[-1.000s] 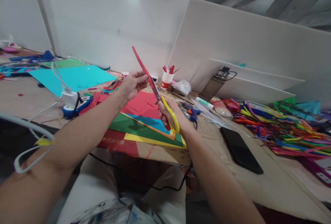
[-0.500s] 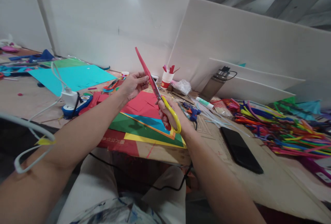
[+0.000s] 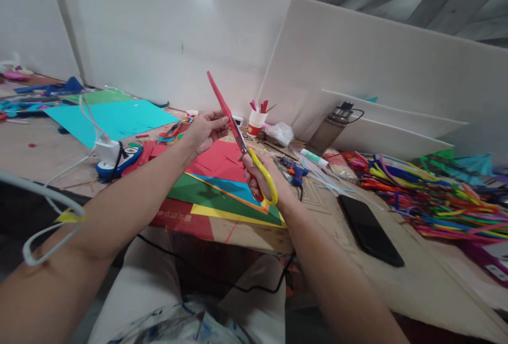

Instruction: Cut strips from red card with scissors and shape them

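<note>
My left hand [image 3: 204, 130] pinches a long narrow red paper strip [image 3: 219, 97] that sticks up and to the left above the table. My right hand [image 3: 264, 180] grips yellow-handled scissors [image 3: 262, 174]; their blades meet the lower end of the strip just right of my left fingers. Both hands hover over a stack of red, green, blue and yellow paper sheets [image 3: 222, 185] lying on the cardboard-covered table [image 3: 416, 280].
A black phone [image 3: 370, 230] lies right of my right arm. A heap of coloured pipe cleaners [image 3: 432, 196] fills the right side. Behind are a blue glue gun [image 3: 294, 172], a paper cup [image 3: 256, 121], a metal bottle [image 3: 331, 127] and white foam boards. A cyan sheet [image 3: 109, 118] and a power strip [image 3: 115, 159] sit left.
The strip and scissors have shifted slightly to the right. Both hands keep their grips.
</note>
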Demonstrator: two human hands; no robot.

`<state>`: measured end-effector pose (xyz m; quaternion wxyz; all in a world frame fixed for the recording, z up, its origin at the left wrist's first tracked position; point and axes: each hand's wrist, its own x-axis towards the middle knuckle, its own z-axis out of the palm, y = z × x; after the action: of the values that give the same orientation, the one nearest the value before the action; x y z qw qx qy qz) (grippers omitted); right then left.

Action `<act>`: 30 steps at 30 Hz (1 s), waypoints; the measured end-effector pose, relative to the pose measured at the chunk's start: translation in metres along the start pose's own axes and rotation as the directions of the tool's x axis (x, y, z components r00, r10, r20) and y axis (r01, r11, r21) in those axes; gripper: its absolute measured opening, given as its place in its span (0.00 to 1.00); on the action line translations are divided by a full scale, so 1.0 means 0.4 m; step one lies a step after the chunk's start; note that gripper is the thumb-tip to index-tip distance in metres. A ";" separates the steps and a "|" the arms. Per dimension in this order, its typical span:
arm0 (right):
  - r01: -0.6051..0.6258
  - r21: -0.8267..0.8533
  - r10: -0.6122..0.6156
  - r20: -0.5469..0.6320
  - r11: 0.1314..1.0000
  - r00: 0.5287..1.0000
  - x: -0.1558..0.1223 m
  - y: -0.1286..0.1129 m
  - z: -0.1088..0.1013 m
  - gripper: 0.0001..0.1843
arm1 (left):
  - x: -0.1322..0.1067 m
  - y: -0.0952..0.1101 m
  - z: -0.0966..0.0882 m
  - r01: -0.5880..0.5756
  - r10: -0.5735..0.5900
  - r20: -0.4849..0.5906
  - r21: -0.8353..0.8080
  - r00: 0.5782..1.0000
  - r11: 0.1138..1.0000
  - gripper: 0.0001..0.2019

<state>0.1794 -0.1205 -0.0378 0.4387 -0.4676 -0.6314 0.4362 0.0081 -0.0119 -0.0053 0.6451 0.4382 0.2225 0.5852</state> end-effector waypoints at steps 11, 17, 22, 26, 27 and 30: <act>0.000 -0.065 -0.002 -0.018 0.998 1.000 -0.002 -0.001 -0.004 0.26 | 0.000 0.003 -0.001 -0.003 0.003 -0.005 0.042 1.000 0.999 0.05; 0.027 -0.095 -0.028 -0.003 0.995 1.000 -0.002 -0.004 -0.005 0.26 | -0.005 0.006 0.004 0.014 -0.015 0.005 0.068 1.000 0.998 0.06; 0.027 -0.133 -0.031 -0.032 0.991 0.999 -0.002 -0.007 -0.002 0.26 | -0.008 0.004 0.003 0.008 -0.010 0.029 0.043 1.000 0.999 0.06; 0.040 -0.148 -0.045 -0.029 0.988 0.999 -0.001 -0.004 -0.001 0.26 | -0.004 0.000 -0.001 0.010 -0.012 0.041 0.036 0.999 0.999 0.05; 0.040 -0.149 -0.044 -0.029 0.988 0.999 0.000 -0.003 -0.001 0.26 | -0.003 0.000 -0.001 0.011 -0.013 0.042 0.037 0.999 0.999 0.05; 0.030 -0.131 -0.035 -0.034 0.991 0.999 -0.001 -0.004 0.000 0.26 | -0.003 -0.001 -0.001 0.011 -0.012 0.042 0.037 0.999 0.999 0.05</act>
<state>0.1791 -0.1211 -0.0364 0.4257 -0.4926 -0.6581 0.3782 0.0076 -0.0127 -0.0061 0.6448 0.4611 0.2219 0.5678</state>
